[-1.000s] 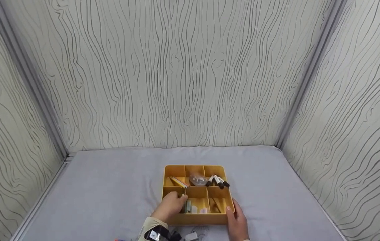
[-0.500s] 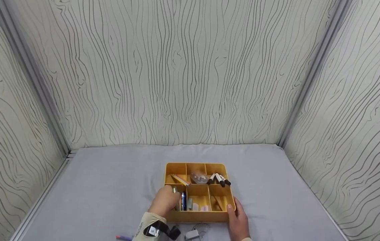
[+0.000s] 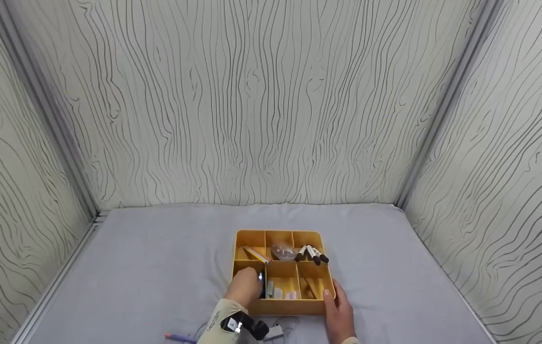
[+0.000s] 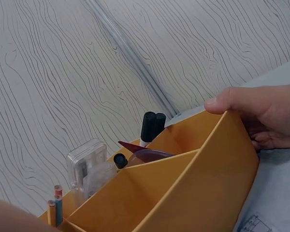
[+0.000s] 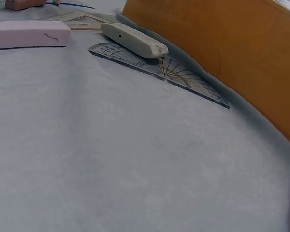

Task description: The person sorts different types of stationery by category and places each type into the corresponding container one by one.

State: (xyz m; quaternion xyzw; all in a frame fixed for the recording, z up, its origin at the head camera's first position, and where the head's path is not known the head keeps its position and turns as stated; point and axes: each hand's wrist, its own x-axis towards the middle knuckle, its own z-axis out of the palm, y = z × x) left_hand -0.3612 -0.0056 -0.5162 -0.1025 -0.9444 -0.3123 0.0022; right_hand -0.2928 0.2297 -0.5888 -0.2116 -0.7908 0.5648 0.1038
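Observation:
An orange organizer box [image 3: 295, 307] with several compartments stands on the cloth. My left hand [image 3: 246, 285] reaches down into its front left compartment; the fingertips are hidden, so whether they hold anything does not show. Beside that hand, a dark blue pen-like thing [image 3: 261, 283] stands against the divider. My right hand [image 3: 339, 313] grips the box's front right corner, thumb over the rim and fingers along the outer wall, as the left wrist view also shows with the right hand [image 4: 261, 108]. Erasers [image 3: 278, 293] lie in the front middle compartment.
Pencils [image 3: 256, 254], a clear plastic case [image 4: 87, 157] and black-capped markers [image 3: 314, 255] fill the back compartments. Before the box lie a protractor [image 5: 193, 82], a white eraser [image 5: 135, 41] and a pink eraser [image 5: 33, 34]. A purple pen [image 3: 180, 338] lies at left.
My left hand has lifted slightly, shifted within the front left compartment and gone lower into it, now partly covering the blue pen-like thing. My right hand has kept its grip on the box corner.

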